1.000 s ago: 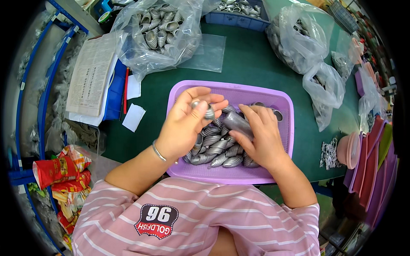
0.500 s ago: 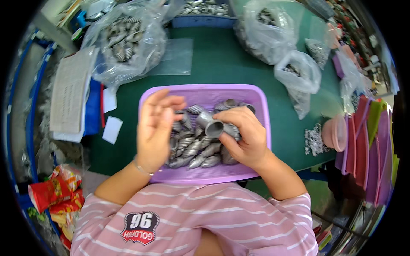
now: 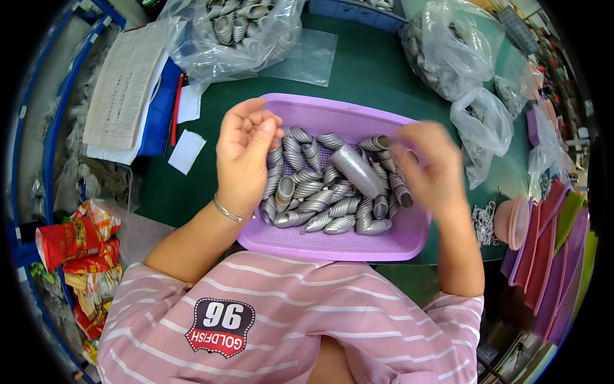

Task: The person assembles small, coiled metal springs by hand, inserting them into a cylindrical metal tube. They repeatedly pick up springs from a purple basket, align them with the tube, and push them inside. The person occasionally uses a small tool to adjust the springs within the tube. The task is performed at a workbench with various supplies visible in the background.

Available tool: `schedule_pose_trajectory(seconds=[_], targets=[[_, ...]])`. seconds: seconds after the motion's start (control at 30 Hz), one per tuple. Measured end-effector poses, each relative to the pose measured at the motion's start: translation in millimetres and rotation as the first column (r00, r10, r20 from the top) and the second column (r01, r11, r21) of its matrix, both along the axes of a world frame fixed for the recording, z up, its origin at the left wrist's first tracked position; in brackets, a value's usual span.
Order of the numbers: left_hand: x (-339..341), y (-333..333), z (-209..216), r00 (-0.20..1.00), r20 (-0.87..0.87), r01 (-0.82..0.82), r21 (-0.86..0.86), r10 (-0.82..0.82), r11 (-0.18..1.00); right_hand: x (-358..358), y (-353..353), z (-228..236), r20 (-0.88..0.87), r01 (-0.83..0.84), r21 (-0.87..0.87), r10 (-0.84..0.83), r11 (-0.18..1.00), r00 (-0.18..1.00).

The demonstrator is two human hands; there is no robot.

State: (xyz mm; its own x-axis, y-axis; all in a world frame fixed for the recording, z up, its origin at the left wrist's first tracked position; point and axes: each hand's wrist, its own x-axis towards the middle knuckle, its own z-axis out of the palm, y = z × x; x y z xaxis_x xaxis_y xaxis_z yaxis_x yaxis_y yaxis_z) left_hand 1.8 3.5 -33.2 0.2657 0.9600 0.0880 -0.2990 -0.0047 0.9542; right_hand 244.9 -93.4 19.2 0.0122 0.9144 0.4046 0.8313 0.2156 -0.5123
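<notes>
A purple plastic basket stands in front of me with several grey, spirally ribbed tube pieces heaped in it. On top of the heap lies a smooth grey cylinder, tilted and touched by neither hand. Over the basket's left rim is my left hand, its fingers curled in and the thumb pressed against them; whatever they may hold is hidden. My right hand is at the right rim, beside the ribbed pieces, and motion smears its fingers.
Clear plastic bags of grey pieces stand at the back left and back right, with a blue bin between them. Papers lie left. A pink cup and purple and red bins are right.
The view has shifted. The smooth cylinder that my right hand held now rests on the heap, and that hand has moved right. My left thumb and fingers have closed together.
</notes>
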Motion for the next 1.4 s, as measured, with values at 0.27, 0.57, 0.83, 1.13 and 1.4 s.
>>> schedule_pose_trajectory(seconds=[0.27,0.57,0.83,1.13,1.4], targets=[[2.0,-4.1,0.7,1.0,0.007,0.03,-0.002,-0.03,1.0,-87.4,10.3,-40.4,0.133,-0.251,-0.314,0.304,0.916,0.943],[0.7,-7.7,6.0,0.882,-0.271,0.44,0.185,-0.385,0.879,-73.7,9.3,-27.9,-0.446,-0.155,-0.028,0.126,0.988,0.886],[2.4,-6.9,0.7,0.907,-0.148,0.418,0.214,-0.394,0.883,-77.8,10.4,-38.1,-0.355,-0.102,0.216,0.175,0.971,0.918],[2.5,-9.0,6.7,0.921,-0.134,0.386,0.195,-0.365,0.902,-74.0,11.2,-32.6,-0.452,-0.123,0.232,0.219,0.965,0.864],[-0.4,-8.3,7.9,0.912,-0.089,0.409,0.221,-0.399,0.885,-76.5,7.1,-29.6,-0.578,-0.104,0.243,0.23,0.964,0.783]])
